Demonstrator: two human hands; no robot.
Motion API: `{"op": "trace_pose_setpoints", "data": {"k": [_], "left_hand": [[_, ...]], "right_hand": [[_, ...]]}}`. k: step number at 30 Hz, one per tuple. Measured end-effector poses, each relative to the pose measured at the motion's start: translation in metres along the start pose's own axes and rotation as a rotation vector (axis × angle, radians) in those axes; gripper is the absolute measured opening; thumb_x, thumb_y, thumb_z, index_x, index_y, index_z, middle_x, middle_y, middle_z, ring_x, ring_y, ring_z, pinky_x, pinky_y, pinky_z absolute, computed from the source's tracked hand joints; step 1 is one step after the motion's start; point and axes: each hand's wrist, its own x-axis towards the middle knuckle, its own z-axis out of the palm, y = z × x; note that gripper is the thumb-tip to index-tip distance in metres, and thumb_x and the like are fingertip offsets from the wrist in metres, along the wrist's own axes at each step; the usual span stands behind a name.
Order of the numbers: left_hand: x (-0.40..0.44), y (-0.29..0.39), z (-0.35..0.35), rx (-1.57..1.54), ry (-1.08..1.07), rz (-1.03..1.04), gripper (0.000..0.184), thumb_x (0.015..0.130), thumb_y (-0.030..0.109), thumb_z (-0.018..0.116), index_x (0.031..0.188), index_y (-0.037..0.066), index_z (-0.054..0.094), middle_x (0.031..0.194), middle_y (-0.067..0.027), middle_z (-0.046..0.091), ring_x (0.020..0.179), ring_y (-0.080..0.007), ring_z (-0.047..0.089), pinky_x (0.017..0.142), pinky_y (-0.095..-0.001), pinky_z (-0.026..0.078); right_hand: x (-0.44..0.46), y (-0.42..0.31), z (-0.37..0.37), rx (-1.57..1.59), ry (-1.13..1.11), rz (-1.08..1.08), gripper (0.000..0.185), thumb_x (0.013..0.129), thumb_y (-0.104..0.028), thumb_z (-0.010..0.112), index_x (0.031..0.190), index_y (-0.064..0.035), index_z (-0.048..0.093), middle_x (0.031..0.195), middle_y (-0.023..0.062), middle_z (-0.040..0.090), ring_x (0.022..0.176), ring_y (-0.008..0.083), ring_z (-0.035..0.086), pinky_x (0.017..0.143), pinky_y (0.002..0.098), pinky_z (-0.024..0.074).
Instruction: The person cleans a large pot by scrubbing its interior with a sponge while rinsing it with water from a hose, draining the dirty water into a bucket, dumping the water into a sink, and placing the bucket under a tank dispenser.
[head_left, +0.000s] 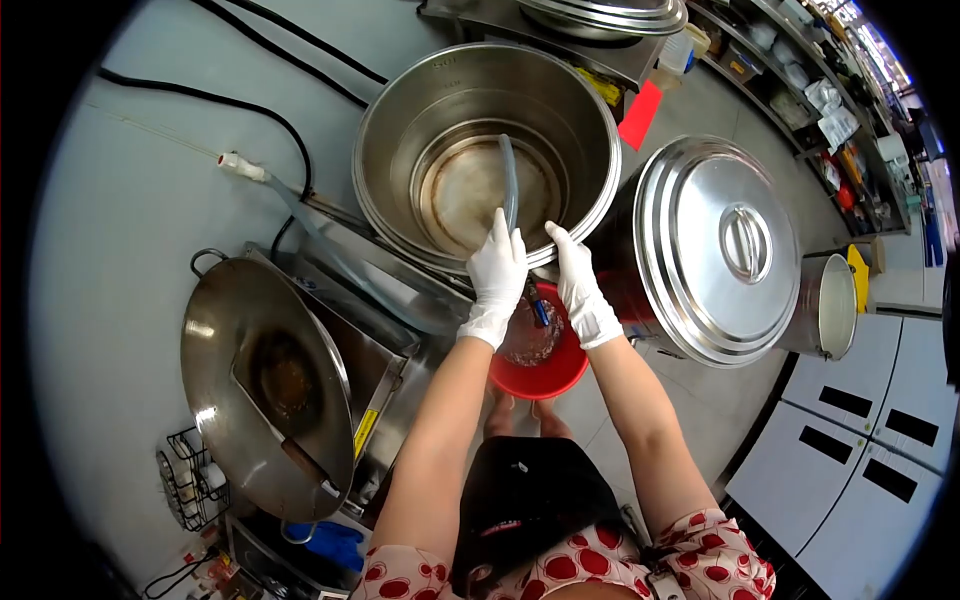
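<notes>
Two-Handed at a Steel Pot, Gripping a Hose

Clasping the translucent hose in the closed left hand at the pot's near rim, pointing its tip toward the far side, inside the pot. Touching the same rim, right of the hose, with the half-curled right hand; cannot tell whether pinching it or merely resting there. Wearing white gloves on both. Standing near a red basin of clear liquid, below a blue-handled tap. Facing a lidded pot on the right, a wok with a wooden-handled utensil on the near left.
</notes>
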Motion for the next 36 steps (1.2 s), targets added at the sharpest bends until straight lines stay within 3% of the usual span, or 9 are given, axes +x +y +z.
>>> {"op": "trace_pose_setpoints", "data": {"k": [4, 6, 10, 12, 14, 15, 16, 21, 36], "left_hand": [[-0.007, 0.0, 0.003, -0.042, 0.023, 0.0, 0.041, 0.088, 0.026, 0.053, 0.124, 0.007, 0.051, 0.077, -0.0166, 0.065, 0.063, -0.0347, 0.063, 0.056, -0.0431, 0.05], [-0.009, -0.002, 0.005, -0.032, 0.062, 0.026, 0.04, 0.088, 0.022, 0.054, 0.124, 0.006, 0.052, 0.077, -0.0169, 0.065, 0.063, -0.0343, 0.063, 0.056, -0.0429, 0.05], [-0.01, 0.003, 0.003, 0.006, 0.085, 0.033, 0.037, 0.088, 0.018, 0.055, 0.121, 0.003, 0.054, 0.076, -0.0151, 0.065, 0.064, -0.0312, 0.064, 0.056, -0.0403, 0.05], [-0.011, 0.0, 0.007, -0.059, 0.1, 0.04, 0.036, 0.089, 0.016, 0.054, 0.122, 0.002, 0.053, 0.072, -0.0137, 0.065, 0.063, -0.0284, 0.065, 0.057, -0.0382, 0.05], [-0.012, -0.001, 0.008, -0.066, 0.111, 0.067, 0.035, 0.09, 0.013, 0.053, 0.123, 0.001, 0.052, 0.069, -0.0111, 0.064, 0.061, -0.0226, 0.064, 0.057, -0.0337, 0.05], [-0.013, -0.001, 0.009, -0.067, 0.104, 0.058, 0.035, 0.09, 0.012, 0.053, 0.124, 0.001, 0.052, 0.069, -0.0101, 0.064, 0.06, -0.0202, 0.064, 0.057, -0.0319, 0.049], [-0.015, -0.001, 0.009, -0.066, 0.095, 0.045, 0.035, 0.091, 0.011, 0.052, 0.124, 0.001, 0.052, 0.068, -0.0091, 0.064, 0.06, -0.0177, 0.063, 0.057, -0.0301, 0.049], [-0.026, 0.012, 0.007, -0.219, 0.084, 0.012, 0.035, 0.089, 0.006, 0.053, 0.123, -0.003, 0.052, 0.066, -0.0085, 0.062, 0.058, -0.0166, 0.062, 0.056, -0.0282, 0.049], [-0.017, 0.009, 0.006, -0.215, 0.047, -0.027, 0.036, 0.093, 0.016, 0.05, 0.125, -0.001, 0.052, 0.068, -0.0051, 0.064, 0.06, -0.0107, 0.058, 0.059, -0.0248, 0.046]], "right_hand": [[-0.014, 0.064, -0.04, 0.14, -0.006, -0.238, 0.054, 0.084, -0.043, 0.064, 0.111, 0.003, 0.055, 0.082, 0.0039, 0.059, 0.065, 0.012, 0.058, 0.063, 0.0238, 0.0509], [-0.007, 0.134, -0.101, -0.13, -0.139, -0.106, 0.057, 0.084, -0.04, 0.064, 0.117, 0.0059, 0.053, 0.089, 0.0062, 0.062, 0.069, 0.0136, 0.06, 0.065, 0.0257, 0.0502], [0.043, 0.349, -0.217, -0.5, 0.217, 0.275, 0.052, 0.084, -0.036, 0.064, 0.113, 0.0061, 0.058, 0.096, 0.0121, 0.066, 0.084, 0.0247, 0.063, 0.069, 0.0347, 0.05], [0.074, 0.447, -0.287, -0.594, 0.171, 0.509, 0.056, 0.081, -0.038, 0.065, 0.115, 0.0054, 0.057, 0.108, 0.0159, 0.063, 0.094, 0.0275, 0.061, 0.07, 0.039, 0.0506], [0.058, 0.44, -0.286, -0.322, 0.276, 0.638, 0.062, 0.081, -0.04, 0.065, 0.12, 0.0059, 0.053, 0.116, 0.0182, 0.058, 0.1, 0.0295, 0.058, 0.069, 0.0415, 0.0508], [0.05, 0.432, -0.28, -0.135, 0.308, 0.676, 0.061, 0.079, -0.041, 0.067, 0.124, -0.0043, 0.049, 0.111, 0.0135, 0.051, 0.092, 0.0298, 0.05, 0.07, 0.0437, 0.0466], [0.059, 0.448, -0.281, -0.049, 0.361, 0.713, 0.058, 0.079, -0.041, 0.067, 0.122, -0.0072, 0.05, 0.124, 0.0116, 0.044, 0.104, 0.0308, 0.045, 0.075, 0.0461, 0.0448], [0.08, 0.492, -0.289, 0.165, 0.299, 0.49, 0.03, 0.086, -0.023, 0.062, 0.112, -0.0082, 0.056, 0.096, 0.0078, 0.063, 0.077, 0.0252, 0.061, 0.059, 0.0375, 0.0519], [0.067, 0.495, -0.304, 0.093, 0.339, 0.448, 0.027, 0.09, -0.019, 0.058, 0.114, -0.006, 0.056, 0.097, 0.0059, 0.064, 0.075, 0.0176, 0.062, 0.048, 0.0257, 0.051]]}}
